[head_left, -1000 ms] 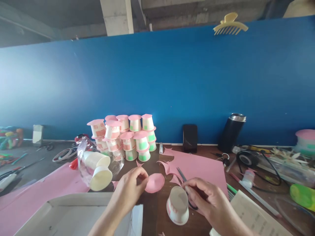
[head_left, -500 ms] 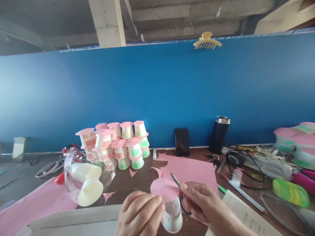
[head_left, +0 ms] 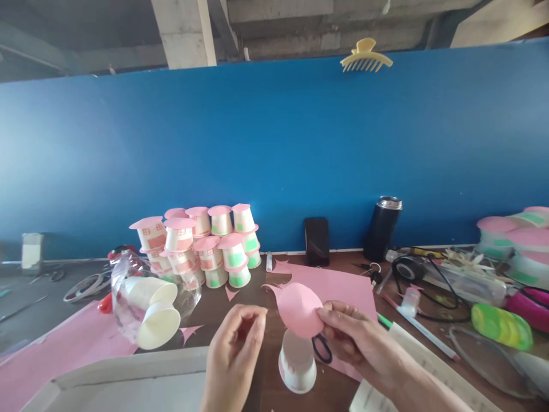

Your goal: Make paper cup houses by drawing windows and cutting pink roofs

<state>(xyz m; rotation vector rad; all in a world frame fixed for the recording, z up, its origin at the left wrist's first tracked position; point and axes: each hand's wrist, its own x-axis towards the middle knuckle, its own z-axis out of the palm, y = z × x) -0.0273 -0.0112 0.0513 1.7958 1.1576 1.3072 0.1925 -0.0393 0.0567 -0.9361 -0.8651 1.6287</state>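
The right hand (head_left: 355,343) pinches a pink paper disc (head_left: 299,309) by its edge, just above an upturned paper cup (head_left: 297,363) on the bench (head_left: 244,300), while the left hand (head_left: 235,349) hovers beside it, fingers loosely curled around nothing. Pink sheets (head_left: 338,289) cover the dark bench, with a stack of pink-topped cups (head_left: 201,243) behind. A blue wall (head_left: 274,149) backs the bench, a phone (head_left: 317,240) and flask (head_left: 381,228) standing against it, with bare concrete beams (head_left: 184,31) above.
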